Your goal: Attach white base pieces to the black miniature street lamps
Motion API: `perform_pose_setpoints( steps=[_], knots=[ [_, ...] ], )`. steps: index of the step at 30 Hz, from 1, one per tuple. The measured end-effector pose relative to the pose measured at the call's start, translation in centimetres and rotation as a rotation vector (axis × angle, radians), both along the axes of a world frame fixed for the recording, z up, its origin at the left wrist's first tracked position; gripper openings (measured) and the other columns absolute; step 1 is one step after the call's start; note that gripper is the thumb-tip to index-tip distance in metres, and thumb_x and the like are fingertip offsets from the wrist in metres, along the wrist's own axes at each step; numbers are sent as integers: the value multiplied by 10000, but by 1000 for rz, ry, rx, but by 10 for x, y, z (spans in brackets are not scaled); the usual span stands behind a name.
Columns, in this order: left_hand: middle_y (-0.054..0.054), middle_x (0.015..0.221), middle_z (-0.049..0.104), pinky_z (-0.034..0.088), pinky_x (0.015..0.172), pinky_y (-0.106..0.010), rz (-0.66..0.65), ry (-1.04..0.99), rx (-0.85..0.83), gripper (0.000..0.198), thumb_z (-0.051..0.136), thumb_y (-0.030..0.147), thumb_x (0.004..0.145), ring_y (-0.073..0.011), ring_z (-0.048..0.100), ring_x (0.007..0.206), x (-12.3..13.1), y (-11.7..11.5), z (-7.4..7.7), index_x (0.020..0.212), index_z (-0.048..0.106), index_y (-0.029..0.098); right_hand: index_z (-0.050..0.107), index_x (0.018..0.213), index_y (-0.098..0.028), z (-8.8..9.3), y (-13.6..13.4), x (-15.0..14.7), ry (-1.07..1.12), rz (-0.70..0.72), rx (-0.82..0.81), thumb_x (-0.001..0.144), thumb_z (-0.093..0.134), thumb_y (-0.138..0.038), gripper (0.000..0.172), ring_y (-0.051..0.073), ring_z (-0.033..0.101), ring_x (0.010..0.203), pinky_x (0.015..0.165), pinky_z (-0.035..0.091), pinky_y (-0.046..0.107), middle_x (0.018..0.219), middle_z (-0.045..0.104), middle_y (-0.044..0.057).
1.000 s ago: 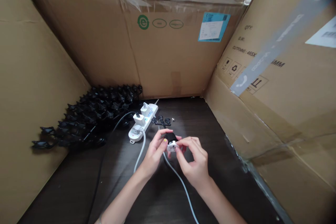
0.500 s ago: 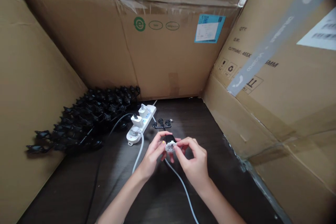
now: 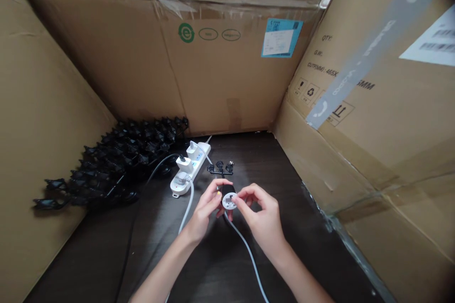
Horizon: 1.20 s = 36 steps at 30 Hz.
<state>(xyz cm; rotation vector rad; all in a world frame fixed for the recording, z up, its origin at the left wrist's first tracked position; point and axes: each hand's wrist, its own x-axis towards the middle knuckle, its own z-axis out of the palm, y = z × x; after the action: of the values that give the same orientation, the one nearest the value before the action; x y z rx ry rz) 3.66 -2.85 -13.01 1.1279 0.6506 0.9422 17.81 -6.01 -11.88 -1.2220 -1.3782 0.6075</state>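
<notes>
A small black cylinder (image 3: 228, 190) with a round white end face (image 3: 229, 201) is held up over the dark table, the white face turned toward me. My left hand (image 3: 206, 208) is wrapped round its left side and underside. The thumb and forefinger of my right hand (image 3: 259, 210) are pinched at the right edge of the white face; whether a small part sits between those fingertips is too small to tell. Just beyond the cylinder lies a black frame with three small round parts (image 3: 220, 168).
A white power strip (image 3: 192, 170) with plugs and cables stands left of my hands. Several black lantern-shaped pieces (image 3: 121, 161) are heaped at the left. A grey cable (image 3: 247, 246) runs toward me. Cardboard walls (image 3: 220, 85) enclose the dark table (image 3: 277, 170).
The cylinder has tipped so that its white face shows rounder and more fully. My right fingertips have shifted slightly left along with it, and the view has moved a little.
</notes>
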Motion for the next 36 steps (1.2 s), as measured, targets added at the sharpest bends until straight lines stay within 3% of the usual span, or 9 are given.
perform_pose_setpoints(
  steps=[36],
  knots=[
    [18,669,519,262,518,-240,-33,-18,-14,261,348,324,921,-110,556,538,5,-5,-8,1140,419,201,504,648,-163,-2,0,-3,8,7,163,789,588,-75,186,84,473,570,534,381,203,660,486,-23]
  ],
)
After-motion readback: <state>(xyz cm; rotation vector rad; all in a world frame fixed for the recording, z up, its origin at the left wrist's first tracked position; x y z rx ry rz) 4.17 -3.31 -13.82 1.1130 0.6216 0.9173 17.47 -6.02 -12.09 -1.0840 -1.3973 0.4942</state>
